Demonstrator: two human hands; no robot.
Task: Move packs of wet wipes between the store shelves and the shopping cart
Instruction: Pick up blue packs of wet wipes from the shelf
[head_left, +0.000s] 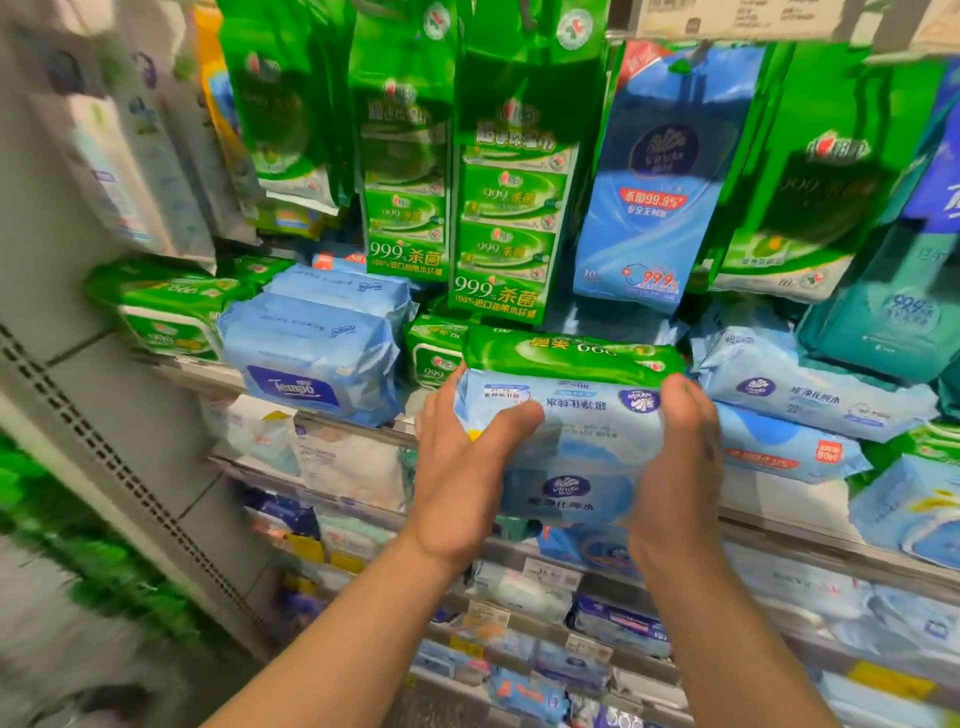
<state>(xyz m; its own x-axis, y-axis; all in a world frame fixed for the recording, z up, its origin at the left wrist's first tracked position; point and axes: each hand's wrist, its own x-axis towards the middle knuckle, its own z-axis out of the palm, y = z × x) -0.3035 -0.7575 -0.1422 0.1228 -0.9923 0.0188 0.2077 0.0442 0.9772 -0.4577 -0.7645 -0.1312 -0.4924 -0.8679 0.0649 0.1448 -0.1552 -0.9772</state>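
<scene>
— Holding a stack between both hands, by the look of it: the left hand (462, 467) has its thumb laid across the front of the blue pack (576, 441) and its fingers curled round the left end, while the right hand (680, 462) clasps the right end.

— Only one pack?

— Two, I think. A green pack (571, 356) lies flat on top of the blue one, touching it, and the fingertips reach up to its lower edge. Both sit just in front of the shelf's (571, 548) front edge, in the gap between the Tempo pack (311, 364) at the left and the stacked blue packs (810, 395) at the right.

— Going in or coming out?

— I can't tell from this alone; the cart is not in view. My guess is a transfer at the shelf, mid-step.

— And the next move?

— Either way it needs an even squeeze from both sides, since the top pack is loose and could slide off if the stack tilts. The hanging green bags (498, 218) sit close above, so the stack should travel low and level.
</scene>
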